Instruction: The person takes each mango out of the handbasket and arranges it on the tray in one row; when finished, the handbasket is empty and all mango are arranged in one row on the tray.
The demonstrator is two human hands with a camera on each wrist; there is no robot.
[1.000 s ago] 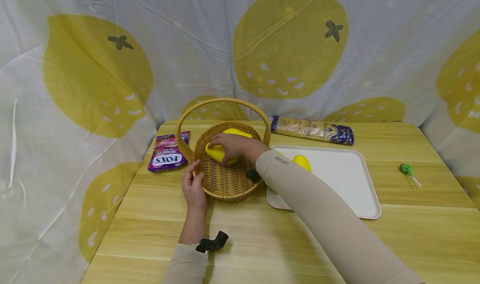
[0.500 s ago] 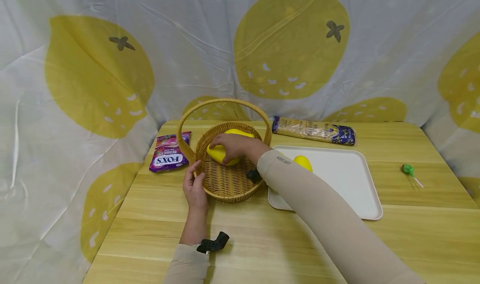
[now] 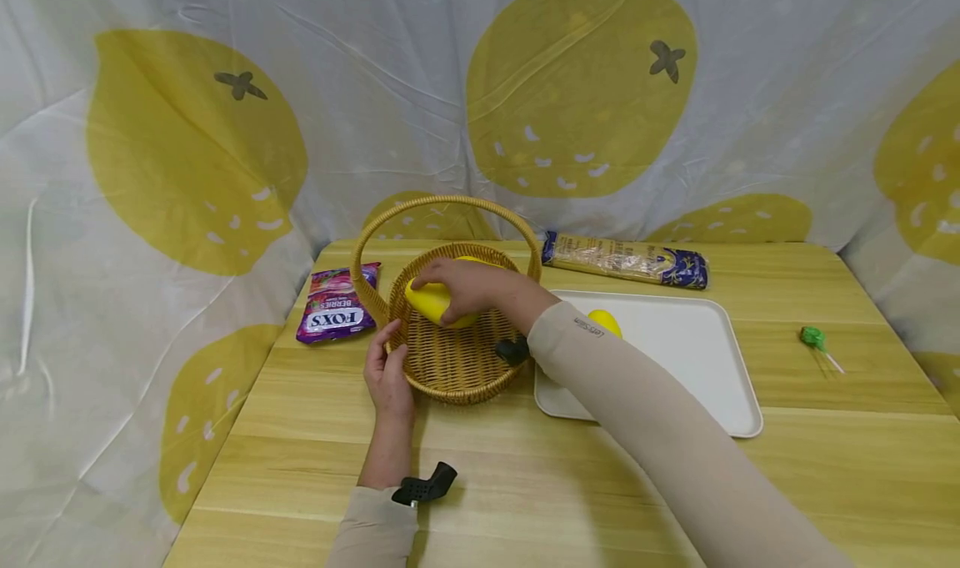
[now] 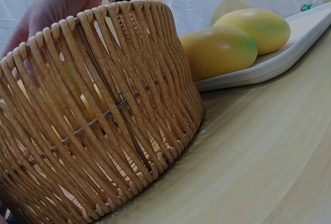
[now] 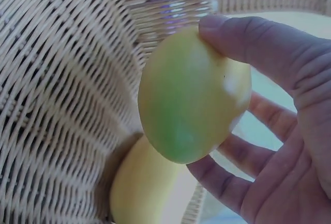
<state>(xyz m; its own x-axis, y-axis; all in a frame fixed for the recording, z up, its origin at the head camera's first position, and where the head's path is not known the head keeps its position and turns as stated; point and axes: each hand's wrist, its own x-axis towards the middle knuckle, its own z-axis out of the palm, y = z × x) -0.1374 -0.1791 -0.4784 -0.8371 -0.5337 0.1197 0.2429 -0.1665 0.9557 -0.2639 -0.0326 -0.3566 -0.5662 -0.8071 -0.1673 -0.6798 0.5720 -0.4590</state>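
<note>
My right hand (image 3: 480, 291) grips a mango (image 5: 194, 97), yellow with a green patch, between thumb and fingers inside the wicker basket (image 3: 457, 376). A second mango (image 5: 147, 182) lies in the basket beneath it, mostly covered by the hand in the head view. At the basket's left rim, my left hand (image 3: 392, 380) holds the edge with thumb and fingers. Two more mangoes rest on the white tray (image 3: 675, 355): a nearer mango (image 4: 220, 53) and a farther mango (image 4: 256, 30). My right sleeve hides part of them in the head view.
The basket's tall handle (image 3: 442, 201) arches over its opening. Left of it lies a purple candy bag (image 3: 337, 305). Behind the tray is a packet of noodles (image 3: 626, 259); a green lollipop (image 3: 813, 339) sits at the right. Lemon-print cloth (image 3: 375, 92) hangs behind the table.
My right hand has risen slightly with the mango in its grip, and the right forearm has shifted a little to the right. The left hand and basket stay put.
</note>
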